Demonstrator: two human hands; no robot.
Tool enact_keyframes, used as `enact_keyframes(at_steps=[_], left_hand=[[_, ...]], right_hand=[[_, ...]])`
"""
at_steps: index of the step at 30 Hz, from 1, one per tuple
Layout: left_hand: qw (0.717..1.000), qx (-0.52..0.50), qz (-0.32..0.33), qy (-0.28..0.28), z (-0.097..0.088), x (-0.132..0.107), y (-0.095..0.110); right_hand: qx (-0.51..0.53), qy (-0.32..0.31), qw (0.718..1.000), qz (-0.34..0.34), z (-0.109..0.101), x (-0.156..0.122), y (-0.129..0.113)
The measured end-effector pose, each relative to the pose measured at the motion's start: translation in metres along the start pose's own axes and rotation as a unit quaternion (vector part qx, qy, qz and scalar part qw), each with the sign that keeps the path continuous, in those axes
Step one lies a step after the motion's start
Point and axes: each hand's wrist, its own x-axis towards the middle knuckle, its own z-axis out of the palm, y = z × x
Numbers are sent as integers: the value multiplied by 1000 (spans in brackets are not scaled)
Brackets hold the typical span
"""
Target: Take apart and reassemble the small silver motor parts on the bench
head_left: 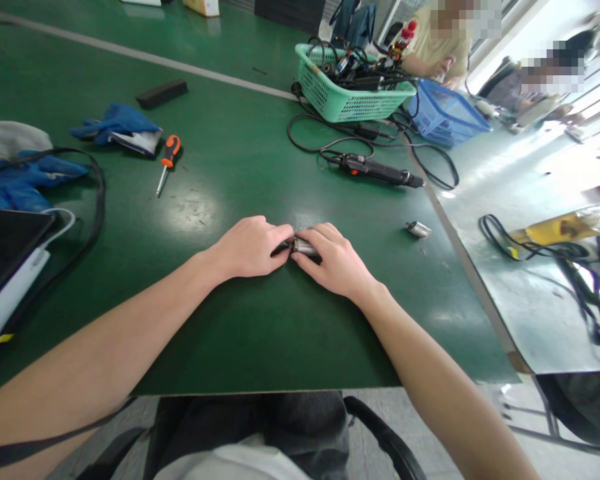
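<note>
Both my hands meet over the middle of the green table [240, 333]. My left hand [250, 248] has its fingers curled round one end of a small silvery metal cylinder [304, 247]. From the other side my right hand [333, 260] grips the same part, fingers closed over it. Most of the cylinder is hidden under my fingers. A second small metal cylinder [419, 229] lies loose to the right, near the table edge.
An electric screwdriver [380, 171] with black cable lies beyond my hands. Behind it stand a green basket [347, 100] of tools and a blue basket [445, 113]. An orange-handled screwdriver [167, 160], blue gloves [117, 127] and a black strap [97, 200] lie left. Other people sit far right.
</note>
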Motion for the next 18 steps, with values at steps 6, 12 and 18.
enact_keyframes(at_steps=[6,12,18], left_hand=[[1000,16,-4,1,-2,0,2],[1000,17,4,0,0,1,1],[1000,20,5,2,1,1,1]], right_hand=[[0,-3,1000,2,1,0,0],[-2,-1,1000,1,1,0,0],[-5,9,1000,-1,3,0,-2]])
